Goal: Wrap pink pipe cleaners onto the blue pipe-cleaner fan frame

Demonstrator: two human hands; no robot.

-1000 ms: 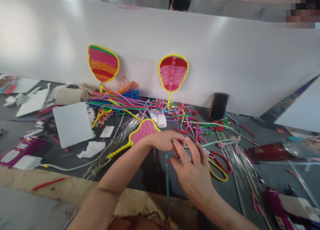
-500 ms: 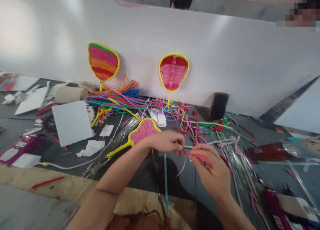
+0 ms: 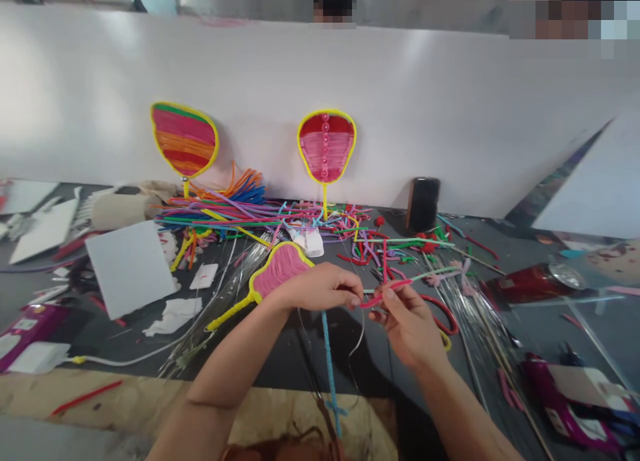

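A bright pink pipe cleaner (image 3: 371, 303) stretches between my two hands above the dark table. My left hand (image 3: 325, 289) pinches its left end, knuckles toward the camera. My right hand (image 3: 413, 324) grips it farther along between thumb and fingers, and a doubled pink part lies over the fingertips. Just behind my left hand lies a pink fan (image 3: 283, 269) with a yellow rim and handle, partly covered by the hand. Below the hands a light blue pipe cleaner (image 3: 328, 354) hangs down toward the table's front edge. A thin pale strand (image 3: 358, 347) curls beside it.
Two yellow-rimmed fans, one striped (image 3: 185, 139) and one with pink beads (image 3: 327, 147), lean against the white board (image 3: 250, 67). Loose pipe cleaners (image 3: 240, 207) are heaped behind. A black phone (image 3: 423, 204), a red can (image 3: 535, 282) and purple glue guns (image 3: 575, 401) surround the workspace.
The camera view has shifted, so the table items sit farther left. My right hand has turned slightly, and the pink pipe cleaner in it now slants up to the right.
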